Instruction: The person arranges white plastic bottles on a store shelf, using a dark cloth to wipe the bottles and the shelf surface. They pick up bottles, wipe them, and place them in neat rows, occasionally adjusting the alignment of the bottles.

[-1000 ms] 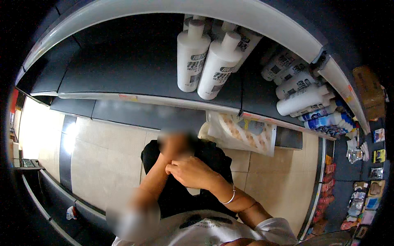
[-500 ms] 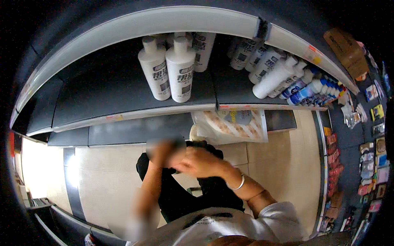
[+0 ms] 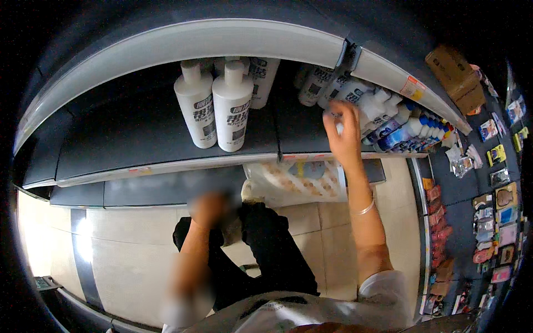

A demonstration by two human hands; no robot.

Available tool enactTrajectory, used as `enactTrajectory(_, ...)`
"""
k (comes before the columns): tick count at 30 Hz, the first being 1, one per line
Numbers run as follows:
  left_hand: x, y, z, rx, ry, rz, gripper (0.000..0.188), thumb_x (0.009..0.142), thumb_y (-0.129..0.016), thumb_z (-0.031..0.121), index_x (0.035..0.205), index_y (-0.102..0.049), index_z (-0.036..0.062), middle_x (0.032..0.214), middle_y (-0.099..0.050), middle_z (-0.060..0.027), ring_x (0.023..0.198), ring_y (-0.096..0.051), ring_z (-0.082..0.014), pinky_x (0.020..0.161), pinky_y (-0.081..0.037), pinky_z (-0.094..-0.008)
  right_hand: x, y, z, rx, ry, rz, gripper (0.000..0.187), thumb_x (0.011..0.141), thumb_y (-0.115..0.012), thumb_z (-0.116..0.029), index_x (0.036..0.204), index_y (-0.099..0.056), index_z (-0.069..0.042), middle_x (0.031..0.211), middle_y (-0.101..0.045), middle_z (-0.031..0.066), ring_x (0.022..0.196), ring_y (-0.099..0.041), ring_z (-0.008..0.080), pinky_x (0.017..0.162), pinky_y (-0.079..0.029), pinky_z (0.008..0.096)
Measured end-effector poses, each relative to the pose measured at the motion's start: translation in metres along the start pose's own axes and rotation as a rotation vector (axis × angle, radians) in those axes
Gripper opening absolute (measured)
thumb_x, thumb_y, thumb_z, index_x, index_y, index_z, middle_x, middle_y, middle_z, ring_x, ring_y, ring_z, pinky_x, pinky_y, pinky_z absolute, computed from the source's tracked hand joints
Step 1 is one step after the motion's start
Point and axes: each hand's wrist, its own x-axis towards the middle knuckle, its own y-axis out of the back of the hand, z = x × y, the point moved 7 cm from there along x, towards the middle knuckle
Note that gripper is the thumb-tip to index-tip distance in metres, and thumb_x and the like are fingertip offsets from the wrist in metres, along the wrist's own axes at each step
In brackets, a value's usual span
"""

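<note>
My right hand (image 3: 345, 132) is up at the shelf on the right, its fingers curled around the bottom end of a leaning white bottle (image 3: 375, 104). Much of that bottle is hidden behind the hand. Low in front of my knees, my left hand (image 3: 209, 208) is smeared by blur beside something dark, and its fingers cannot be made out. Two white bottles with dark print, a left one (image 3: 195, 105) and a right one (image 3: 232, 114), stand on the left part of the shelf, with more behind them.
Blue-and-white bottles (image 3: 397, 137) crowd the shelf's right end. A large clear-and-patterned plastic package (image 3: 300, 183) lies below the shelf edge (image 3: 222, 166). To the right hang small packaged goods (image 3: 491, 222), with a cardboard box (image 3: 455, 77) above. My dark-trousered knees are close to the low shelf.
My right hand has left my left hand's side and reached up and right to the bottles. My left hand stays low. The whole view has shifted slightly.
</note>
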Motion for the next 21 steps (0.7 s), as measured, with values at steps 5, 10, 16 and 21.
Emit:
enactTrajectory(5, -0.007, -0.011, -0.017, -0.062, 0.058, 0.084, 0.028, 0.085, -0.056, 0.032, 0.103, -0.063, 0.0133, 0.109, -0.065, -0.0137, 0.100, -0.063, -0.0337, 0.081, -0.050, -0.0477, 0.091, -0.032, 0.034, -0.801, -0.076, -0.100, 0.051, 0.089, -0.057, -0.035, 0.127, -0.050, 0.000, 0.131, -0.048, 0.0222, 0.120, -0.047, 0.0381, 0.094, -0.044, 0.0456)
enactTrajectory(10, 0.011, -0.013, -0.013, -0.162, 0.074, -0.098, 0.033, 0.085, -0.056, 0.033, 0.109, -0.064, 0.0123, 0.112, -0.065, -0.0144, 0.103, -0.063, -0.0336, 0.082, -0.051, -0.0468, 0.165, -0.016, 0.145, -0.869, 0.432, 0.054, 0.063, 0.090, -0.046, -0.052, 0.138, -0.043, -0.011, 0.143, -0.041, 0.0166, 0.131, -0.038, 0.0394, 0.106, -0.034, 0.0455)
enactTrajectory(16, 0.001, -0.018, -0.030, -0.079, 0.080, 0.002, 0.038, 0.084, -0.058, 0.034, 0.116, -0.060, 0.0125, 0.110, -0.065, -0.0151, 0.103, -0.063, -0.0331, 0.083, -0.051, -0.0469, 0.171, -0.027, 0.082, -1.166, 0.046, -0.379, 0.066, 0.091, -0.044, -0.053, 0.145, -0.034, -0.017, 0.150, -0.033, 0.0110, 0.137, -0.031, 0.0348, 0.112, -0.024, 0.0423)
enactTrajectory(21, 0.003, -0.019, -0.016, -0.072, 0.077, -0.086, 0.038, 0.085, -0.057, 0.033, 0.118, -0.059, 0.0128, 0.116, -0.062, -0.0138, 0.109, -0.060, -0.0313, 0.087, -0.050, -0.0457, 0.172, -0.018, 0.113, -0.956, 0.128, -0.360, 0.066, 0.093, -0.042, -0.053, 0.144, -0.033, -0.011, 0.148, -0.035, 0.0142, 0.133, -0.035, 0.0353, 0.112, -0.025, 0.0430)
